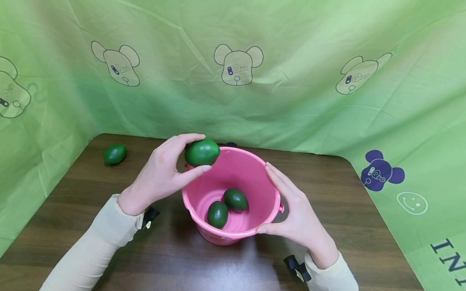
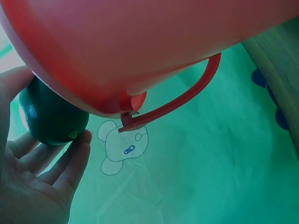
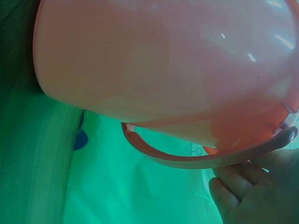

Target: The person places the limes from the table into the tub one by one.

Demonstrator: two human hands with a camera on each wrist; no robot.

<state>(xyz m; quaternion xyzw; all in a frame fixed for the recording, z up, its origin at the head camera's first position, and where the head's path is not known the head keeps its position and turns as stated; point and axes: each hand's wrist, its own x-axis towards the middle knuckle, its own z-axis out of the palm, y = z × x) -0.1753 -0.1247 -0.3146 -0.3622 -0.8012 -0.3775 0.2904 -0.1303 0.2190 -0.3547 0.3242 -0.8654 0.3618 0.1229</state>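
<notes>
My left hand [image 1: 162, 171] holds a glossy green lime [image 1: 202, 152] between thumb and fingers, over the left rim of a pink bucket [image 1: 269, 202]. In the left wrist view the lime [image 2: 53, 114] is partly hidden behind the bucket's rim. My right hand [image 1: 300, 214] grips the bucket's right side, its thumb on the front rim and its fingers on the rim farther back. In the right wrist view the fingers [image 3: 233, 182] show beside the bucket's handle [image 3: 187, 161]. Inside the bucket, on its bottom, lie two darker-looking limes, one [image 1: 217, 214] in front of the other [image 1: 235, 199].
Another lime [image 1: 115, 154] lies at the back left of the brown wooden table [image 1: 327, 178]. A green cloth [image 1: 291, 117] printed with cartoon heads hangs behind the table and along both sides. Black wrist straps [image 1: 296, 267] sit by the cream sleeves.
</notes>
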